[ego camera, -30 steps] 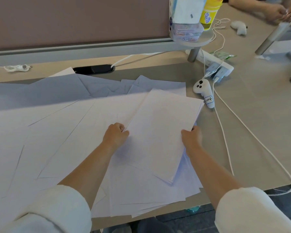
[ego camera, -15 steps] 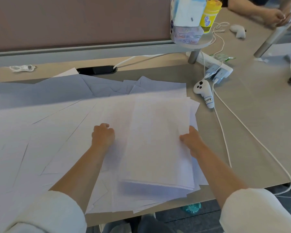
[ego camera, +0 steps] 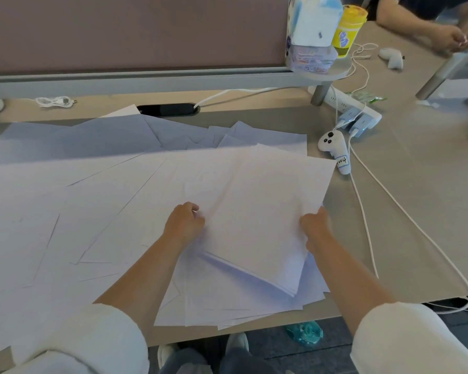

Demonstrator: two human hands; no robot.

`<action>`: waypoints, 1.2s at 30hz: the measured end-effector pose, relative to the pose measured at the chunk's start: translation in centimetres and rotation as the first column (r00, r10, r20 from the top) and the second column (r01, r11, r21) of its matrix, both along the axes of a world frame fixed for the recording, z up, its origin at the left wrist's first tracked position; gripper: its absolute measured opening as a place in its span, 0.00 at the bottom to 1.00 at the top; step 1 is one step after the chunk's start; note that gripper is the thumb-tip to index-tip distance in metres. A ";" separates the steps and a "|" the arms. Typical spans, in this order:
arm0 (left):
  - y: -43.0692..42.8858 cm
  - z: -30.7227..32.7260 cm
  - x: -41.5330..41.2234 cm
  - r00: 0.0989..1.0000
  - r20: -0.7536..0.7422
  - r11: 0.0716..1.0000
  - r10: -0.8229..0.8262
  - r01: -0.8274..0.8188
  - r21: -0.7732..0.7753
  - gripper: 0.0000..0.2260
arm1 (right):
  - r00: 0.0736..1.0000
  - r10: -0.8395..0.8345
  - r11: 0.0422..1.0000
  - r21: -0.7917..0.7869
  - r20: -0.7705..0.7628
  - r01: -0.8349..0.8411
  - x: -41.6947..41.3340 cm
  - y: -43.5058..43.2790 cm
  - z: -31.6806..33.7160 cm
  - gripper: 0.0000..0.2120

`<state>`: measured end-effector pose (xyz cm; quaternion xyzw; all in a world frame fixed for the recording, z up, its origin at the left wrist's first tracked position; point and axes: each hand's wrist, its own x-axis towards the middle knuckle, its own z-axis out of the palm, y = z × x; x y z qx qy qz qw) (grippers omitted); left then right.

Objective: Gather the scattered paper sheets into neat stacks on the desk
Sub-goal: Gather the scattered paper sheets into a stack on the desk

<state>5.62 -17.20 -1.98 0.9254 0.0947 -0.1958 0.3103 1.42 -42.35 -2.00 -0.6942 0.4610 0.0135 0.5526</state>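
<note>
On the left, loose paper sheets (ego camera: 65, 211) cover the desk (ego camera: 416, 211) as before. The left hand (ego camera: 184, 225), which half a second ago lay apart from the stack (ego camera: 265, 220), now grips its left edge with fingers curled. The stack, then lying straight, is now turned clockwise, its far corner toward the white controller (ego camera: 334, 152). The right hand (ego camera: 315, 225) still grasps the stack's right edge, thumb on top. White cables (ego camera: 405, 217) lie on the right.
</note>
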 end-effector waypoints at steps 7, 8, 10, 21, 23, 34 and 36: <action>-0.1 -0.1 0.0 0.999 -0.038 1.000 0.014 -0.013 0.027 0.13 | 0.999 0.037 0.999 -0.008 0.017 -0.037 2.5 -0.8 0.1 0.11; -0.1 -0.1 -0.1 0.999 -0.044 1.000 0.008 -0.007 0.021 0.12 | 0.998 0.056 0.998 -0.018 -0.008 -0.056 2.7 -0.8 0.0 0.13; 0.0 -0.1 -0.2 0.999 -0.051 1.000 -0.011 0.012 0.013 0.11 | 0.996 0.077 0.996 -0.030 -0.041 -0.079 3.2 -0.8 -0.3 0.14; 0.3 -0.2 0.1 0.993 -0.074 0.995 -0.088 0.091 0.038 0.13 | 0.999 -0.032 0.999 0.041 0.040 0.030 3.4 -0.8 0.2 0.06; 0.3 -0.2 0.3 0.991 -0.095 0.994 -0.097 0.102 0.046 0.13 | 1.000 0.020 0.993 0.114 0.016 -0.022 3.1 -0.7 -0.2 0.15; 0.0 1.0 0.9 0.975 -0.033 0.972 0.219 -0.221 -0.080 0.16 | 0.948 0.315 0.948 0.052 -0.036 -0.313 1.4 -1.4 0.7 0.14; 0.1 0.7 0.9 0.964 -0.071 0.955 0.255 -0.263 -0.135 0.14 | 0.909 0.402 0.916 0.068 -0.108 -0.396 0.9 -1.3 0.7 0.21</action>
